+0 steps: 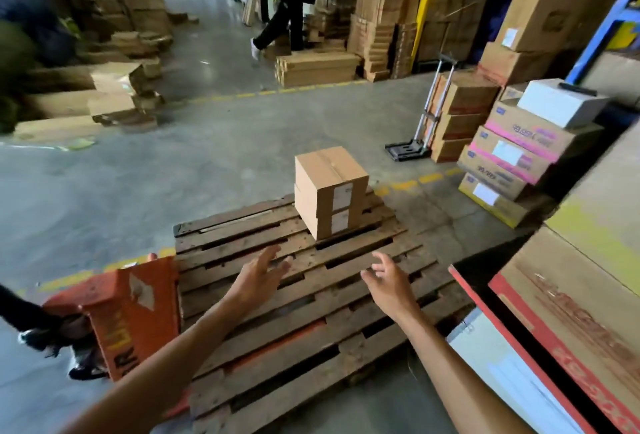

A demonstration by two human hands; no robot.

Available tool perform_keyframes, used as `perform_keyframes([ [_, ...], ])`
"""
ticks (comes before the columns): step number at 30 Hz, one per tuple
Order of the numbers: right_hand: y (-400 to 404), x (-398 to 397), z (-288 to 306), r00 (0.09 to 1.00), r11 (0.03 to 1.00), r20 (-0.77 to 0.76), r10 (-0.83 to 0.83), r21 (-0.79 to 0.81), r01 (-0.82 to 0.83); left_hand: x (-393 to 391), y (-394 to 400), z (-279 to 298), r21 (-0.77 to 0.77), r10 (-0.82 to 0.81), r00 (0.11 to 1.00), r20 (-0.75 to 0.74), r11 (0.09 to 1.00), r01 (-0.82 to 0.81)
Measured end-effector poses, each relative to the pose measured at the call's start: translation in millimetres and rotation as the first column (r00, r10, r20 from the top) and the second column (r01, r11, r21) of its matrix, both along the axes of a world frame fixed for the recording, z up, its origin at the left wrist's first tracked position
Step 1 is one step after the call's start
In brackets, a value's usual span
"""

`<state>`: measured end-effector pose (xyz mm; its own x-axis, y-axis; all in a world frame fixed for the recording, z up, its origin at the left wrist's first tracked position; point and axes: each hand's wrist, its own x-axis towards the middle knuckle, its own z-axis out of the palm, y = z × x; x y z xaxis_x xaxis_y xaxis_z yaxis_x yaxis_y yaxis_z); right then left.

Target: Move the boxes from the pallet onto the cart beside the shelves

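Two brown cardboard boxes with white labels stand stacked one on the other at the far right corner of a worn wooden pallet. My left hand and my right hand stretch out over the pallet's slats, short of the stack and apart from it. Both hands have loosely spread fingers and hold nothing. No cart shows clearly in this view.
An orange pallet jack sits at the pallet's left edge. Large cartons crowd the right foreground. Stacked boxes and a folding hand truck stand farther right. A person works among the box stacks at the back.
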<state>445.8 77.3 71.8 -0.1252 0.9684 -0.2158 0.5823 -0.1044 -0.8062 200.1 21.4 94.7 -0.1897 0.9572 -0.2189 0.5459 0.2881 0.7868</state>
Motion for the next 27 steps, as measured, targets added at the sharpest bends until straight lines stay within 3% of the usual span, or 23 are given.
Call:
perform_keyframes([
  [10,129.9,-57.2,2.1,0.998,0.997,-0.043,-0.050,-0.056,0.048,-45.3,127.0,-2.3,0.021,0.072,0.980,0.185,0.997,-0.077],
  [15,226.2,-72.1,-24.9,0.992,0.992,-0.072,-0.100,-0.087,0.093,-58.3,227.8,-27.1,-0.016,0.096,0.981,0.166,0.995,-0.094],
  [21,426.7,-80.7,-85.1,0.994,0.984,-0.010,-0.107,-0.141,0.105,-67.9,415.0,-95.6,-0.141,0.174,0.968,0.183,0.979,-0.149],
  [27,628.8,-87.3,-168.0,0.982,0.954,0.121,-0.144,-0.245,0.170,-87.9,590.3,-205.2,-0.398,0.294,0.928,0.228,0.898,-0.186],
])
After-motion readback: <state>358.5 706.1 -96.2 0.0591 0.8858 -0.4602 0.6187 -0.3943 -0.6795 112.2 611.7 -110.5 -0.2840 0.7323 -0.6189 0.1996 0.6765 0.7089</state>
